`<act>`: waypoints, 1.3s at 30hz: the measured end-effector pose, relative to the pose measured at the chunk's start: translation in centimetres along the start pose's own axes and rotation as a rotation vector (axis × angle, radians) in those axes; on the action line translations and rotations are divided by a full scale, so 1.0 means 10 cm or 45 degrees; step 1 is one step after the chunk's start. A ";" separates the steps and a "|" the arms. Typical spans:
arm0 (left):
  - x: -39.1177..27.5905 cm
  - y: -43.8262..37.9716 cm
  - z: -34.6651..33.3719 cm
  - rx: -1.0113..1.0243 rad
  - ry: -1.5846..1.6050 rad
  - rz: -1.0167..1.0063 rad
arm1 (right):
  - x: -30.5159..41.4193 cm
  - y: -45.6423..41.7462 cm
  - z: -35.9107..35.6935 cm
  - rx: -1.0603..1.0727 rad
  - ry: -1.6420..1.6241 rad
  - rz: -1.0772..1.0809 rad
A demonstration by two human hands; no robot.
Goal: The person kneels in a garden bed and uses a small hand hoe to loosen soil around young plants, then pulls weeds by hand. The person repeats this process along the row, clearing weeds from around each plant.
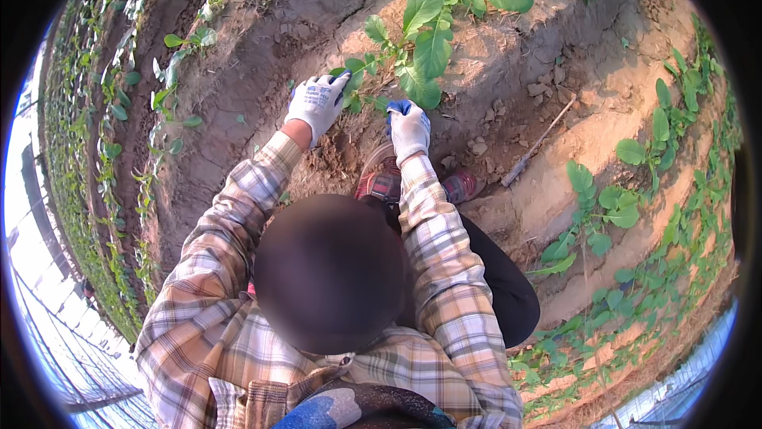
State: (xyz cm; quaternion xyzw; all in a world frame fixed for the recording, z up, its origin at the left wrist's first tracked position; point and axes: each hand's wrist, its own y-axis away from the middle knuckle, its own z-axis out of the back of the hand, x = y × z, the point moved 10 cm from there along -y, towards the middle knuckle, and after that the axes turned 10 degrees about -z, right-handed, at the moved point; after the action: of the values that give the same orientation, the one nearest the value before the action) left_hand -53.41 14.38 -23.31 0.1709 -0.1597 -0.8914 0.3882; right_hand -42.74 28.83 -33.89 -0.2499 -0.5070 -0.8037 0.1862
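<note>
My left hand (pixel 317 103), in a white knit glove with a blue coating, is at the lower left end of a row of leafy green plants (pixel 424 51). Its fingertips touch or overlap the small leaves there; whether they pinch a stem is hidden. My right hand (pixel 409 129), gloved the same way, has its fingers curled beside a small leaf (pixel 376 103) just below the large leaves. What lies inside those fingers cannot be made out. Loose dug soil (pixel 334 158) shows between the hands, in front of my shoe (pixel 381 176).
A thin stick (pixel 539 140) lies slanted on the soil to the right, near small clods (pixel 539 88). More leafy plants (pixel 619 206) grow along the right ridge. Rows of seedlings (pixel 113 149) run down the left, beyond cracked soil (pixel 232 89).
</note>
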 end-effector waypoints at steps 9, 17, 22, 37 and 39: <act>-0.03 0.07 0.41 -0.582 0.034 -0.120 | -0.15 0.07 0.04 0.241 -0.849 -0.275; -0.51 0.13 -0.12 0.178 -0.096 -0.349 | 0.08 0.07 -0.05 0.464 -1.024 -0.356; -0.19 -0.10 -0.03 0.072 -0.389 -0.220 | 0.05 -0.01 -0.02 0.422 -1.028 -0.358; -0.39 0.44 0.90 -0.873 0.068 -0.201 | -0.27 -0.13 -0.04 0.405 -1.226 -0.445; -0.45 0.52 0.58 -0.651 0.588 -0.158 | -0.31 -0.14 0.01 0.417 -1.278 -0.482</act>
State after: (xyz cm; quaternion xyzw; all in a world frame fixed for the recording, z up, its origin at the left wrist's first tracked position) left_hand -49.68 15.27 -15.13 0.2747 0.1716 -0.8622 0.3894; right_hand -41.03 29.70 -36.70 -0.4743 -0.6876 -0.5162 -0.1890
